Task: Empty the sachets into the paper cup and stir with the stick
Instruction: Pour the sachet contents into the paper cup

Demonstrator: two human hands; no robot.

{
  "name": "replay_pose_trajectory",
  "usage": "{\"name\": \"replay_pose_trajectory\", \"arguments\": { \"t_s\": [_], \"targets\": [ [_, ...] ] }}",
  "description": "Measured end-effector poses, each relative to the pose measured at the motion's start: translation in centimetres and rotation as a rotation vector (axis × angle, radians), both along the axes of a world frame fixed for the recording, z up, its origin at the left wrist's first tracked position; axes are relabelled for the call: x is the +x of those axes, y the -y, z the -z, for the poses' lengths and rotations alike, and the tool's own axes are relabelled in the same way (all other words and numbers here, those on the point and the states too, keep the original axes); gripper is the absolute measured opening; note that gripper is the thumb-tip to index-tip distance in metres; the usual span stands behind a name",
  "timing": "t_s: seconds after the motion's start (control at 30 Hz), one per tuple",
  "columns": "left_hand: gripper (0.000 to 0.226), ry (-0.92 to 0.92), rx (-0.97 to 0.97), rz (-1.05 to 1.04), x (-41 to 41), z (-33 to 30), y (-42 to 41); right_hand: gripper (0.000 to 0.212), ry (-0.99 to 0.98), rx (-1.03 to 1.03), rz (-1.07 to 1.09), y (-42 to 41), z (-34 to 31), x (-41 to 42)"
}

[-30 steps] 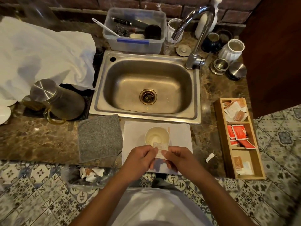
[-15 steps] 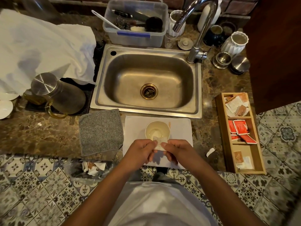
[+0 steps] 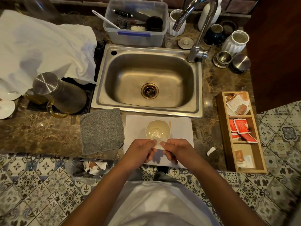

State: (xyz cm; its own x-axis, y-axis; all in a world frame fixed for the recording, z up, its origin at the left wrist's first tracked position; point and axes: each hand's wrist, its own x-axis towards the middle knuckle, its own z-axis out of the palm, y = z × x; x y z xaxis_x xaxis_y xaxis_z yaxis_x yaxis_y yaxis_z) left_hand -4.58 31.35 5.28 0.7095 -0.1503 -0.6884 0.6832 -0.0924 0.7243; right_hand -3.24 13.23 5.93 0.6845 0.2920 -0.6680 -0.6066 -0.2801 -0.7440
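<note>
A white paper cup [image 3: 158,123] stands on a white mat [image 3: 180,126] at the counter's front edge, with white granules at its bottom. A thin stick [image 3: 170,125] lies on the mat just right of the cup. My left hand [image 3: 140,152] and my right hand [image 3: 175,150] both pinch a small pale sachet [image 3: 160,144] held over the near rim of the cup. Most of the sachet is hidden by my fingers. A wooden box [image 3: 224,132] to the right holds more sachets, red ones [image 3: 240,128] in its middle compartment.
A steel sink [image 3: 149,79] with a tap [image 3: 197,30] lies behind the mat. A grey cloth [image 3: 101,130] is left of the mat and a steel jug [image 3: 58,92] further left. Torn wrappers [image 3: 93,165] sit in a bag below the counter edge. A torn scrap [image 3: 211,150] lies right of the mat.
My hands stay together at the sachet over the cup's near rim, with little shift. The camera has tilted slightly, so the scene sits a bit lower than one second ago.
</note>
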Motion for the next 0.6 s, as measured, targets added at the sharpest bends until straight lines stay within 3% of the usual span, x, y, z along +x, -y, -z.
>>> {"name": "replay_pose_trajectory", "arguments": {
  "t_s": [0.6],
  "targets": [
    [0.04,-0.081,-0.067,-0.035,0.39,-0.36,-0.17,0.04,-0.048,-0.002,0.022,-0.19,-0.05,0.2]
  ]
}}
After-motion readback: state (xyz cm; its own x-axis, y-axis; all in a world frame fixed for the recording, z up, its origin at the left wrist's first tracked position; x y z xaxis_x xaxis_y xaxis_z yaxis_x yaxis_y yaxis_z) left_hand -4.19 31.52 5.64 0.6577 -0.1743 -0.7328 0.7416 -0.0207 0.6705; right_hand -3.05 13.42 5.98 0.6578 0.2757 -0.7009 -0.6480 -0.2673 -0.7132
